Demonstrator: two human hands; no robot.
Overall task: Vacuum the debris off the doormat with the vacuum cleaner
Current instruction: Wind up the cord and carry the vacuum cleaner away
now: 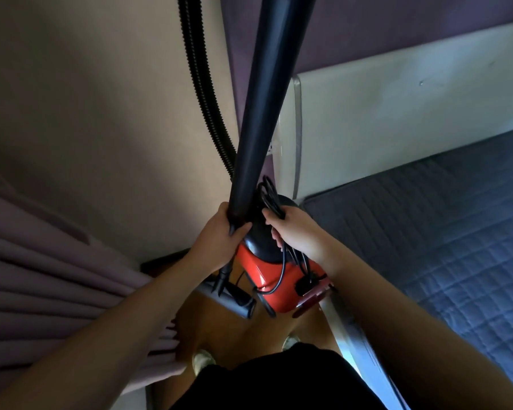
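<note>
At the left edge of the frame, a mauve pleated curtain [42, 276] hangs in folds against a plain beige wall [86, 99]. A black ribbed flexible hose [203, 93] runs from the top centre of the frame down the wall toward the middle.

Just left of centre, the left hand [219, 241] has its fingers and thumb wrapped around the lower end of a wide black plastic tube [264, 99], which rises to the top edge of the frame. Below this hand, a narrow black nozzle [224, 276] points down to a grey and black floor head [231, 300] lying on the brown wooden floor [219, 329].

At centre, the red and black canister vacuum cleaner [276, 279] sits low between the two forearms, directly under the hands. The right hand [296, 232] grips a bundle of black power cord [271, 199] against the black top of the canister, fingers curled round the cord; loose loops trail over the red body.

Two light-coloured shoes [202, 361] show at bottom centre. On the right, a blue-grey quilted mattress [427, 232] fills the lower right, with a white headboard panel [397, 113] above it. The doormat cannot be located in this view.
</note>
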